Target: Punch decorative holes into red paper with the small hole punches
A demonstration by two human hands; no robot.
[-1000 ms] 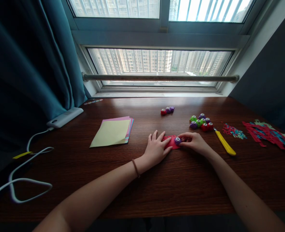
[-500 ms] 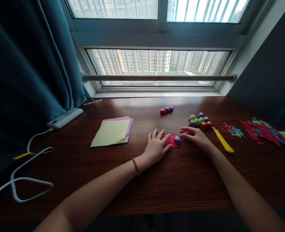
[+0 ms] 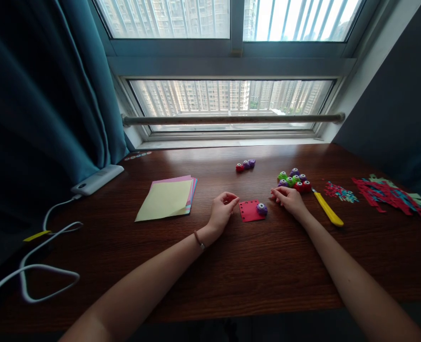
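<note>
A red square of paper [image 3: 248,212] lies flat on the desk, with small holes along its edges. At its right edge sits a small purple craft punch [image 3: 262,209] with a round white-and-dark top. Just left of the paper, my left hand [image 3: 222,209] is closed in a pinch, thumb against fingers. My right hand [image 3: 288,198] also pinches, to the right of the punch and near the cluster of other punches. Whether either pinch holds anything is too small to make out.
Green, purple and red punches [image 3: 294,180] cluster behind my right hand, beside a yellow-handled cutter [image 3: 329,209]. Paper bits [image 3: 341,192] and red strips [image 3: 385,194] lie right. Left are coloured sheets [image 3: 166,199], a white power strip [image 3: 98,180] and its cable. Several punches [image 3: 246,165] stand at back.
My left hand has lifted off the red paper, drawn left and closed from spread fingers into a pinch. My right hand's fingers have come together, slightly farther right. The view has tilted slightly.
</note>
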